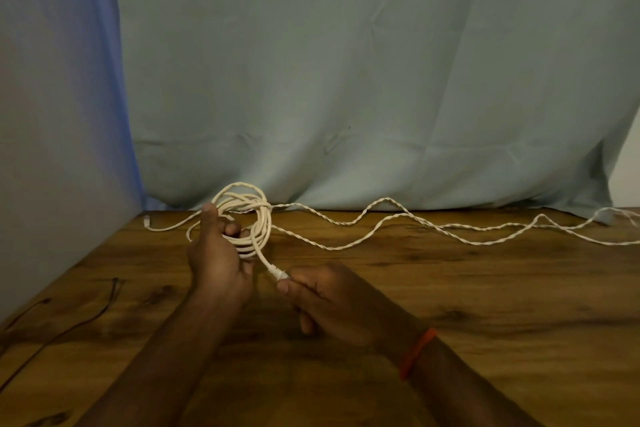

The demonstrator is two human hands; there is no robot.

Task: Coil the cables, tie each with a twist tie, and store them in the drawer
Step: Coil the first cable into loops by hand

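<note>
While the left hand (pixel 218 263) grips a coil (pixel 258 218) of white cable (pixel 381 215) left of centre over the bench (pixel 485 305), its fingers (pixel 232 229) curl through the loops with the thumb pressed on their far side. The right hand (pixel 332 298), just beside it on the near right, pinches the cable's white plug (pixel 278 274) between thumb and forefinger; its other fingers are curled under. From the coil, twisted lengths of the cable trail in waves across the far part of the bench to the right edge, and a short end lies to the far left. A thin dark cable (pixel 69 329) lies on the near left. A red band (pixel 417 352) circles the right wrist. A pale cloth (pixel 346 80) hangs behind the bench.
</note>
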